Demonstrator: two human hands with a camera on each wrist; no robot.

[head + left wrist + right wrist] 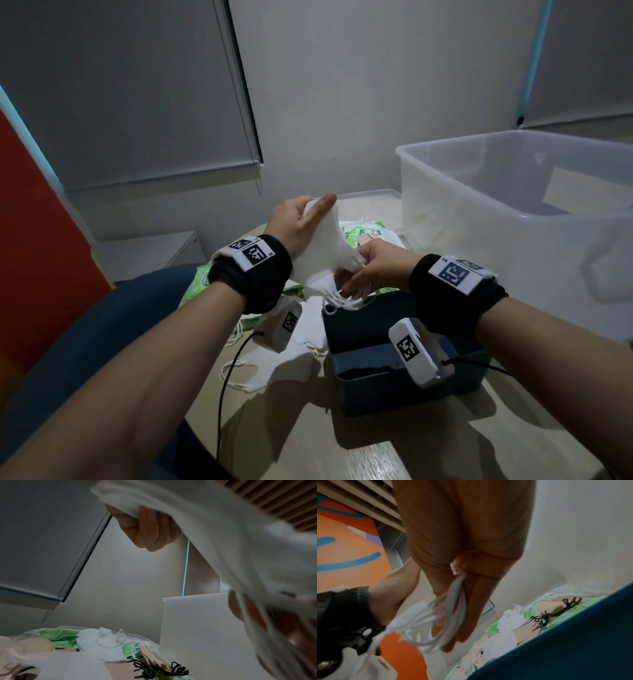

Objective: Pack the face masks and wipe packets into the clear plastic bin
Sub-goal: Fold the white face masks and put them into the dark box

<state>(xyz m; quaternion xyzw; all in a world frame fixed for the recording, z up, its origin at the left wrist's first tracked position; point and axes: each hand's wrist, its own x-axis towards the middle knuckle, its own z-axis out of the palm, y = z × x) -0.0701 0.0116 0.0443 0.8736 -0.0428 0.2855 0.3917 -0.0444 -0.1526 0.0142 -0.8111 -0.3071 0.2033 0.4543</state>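
Observation:
A stack of white face masks (325,253) hangs in the air over the table's middle, held at both ends. My left hand (298,221) grips its upper end, fingers (147,530) curled round the fabric (223,540). My right hand (371,265) pinches the lower end, and the white ear loops (452,609) run between thumb and fingers (471,595). The clear plastic bin (479,205) stands at the right, with its wall (193,622) also showing in the left wrist view. Green wipe packets (363,233) lie behind my hands, and another (198,279) lies at the left.
A dark blue open box (394,363) sits just below my right hand, its side (573,642) close in the right wrist view. Loose white masks (284,363) lie left of it. A pile of beige, white and black-looped masks (109,650) lies on the wipes. Walls and blinds are behind.

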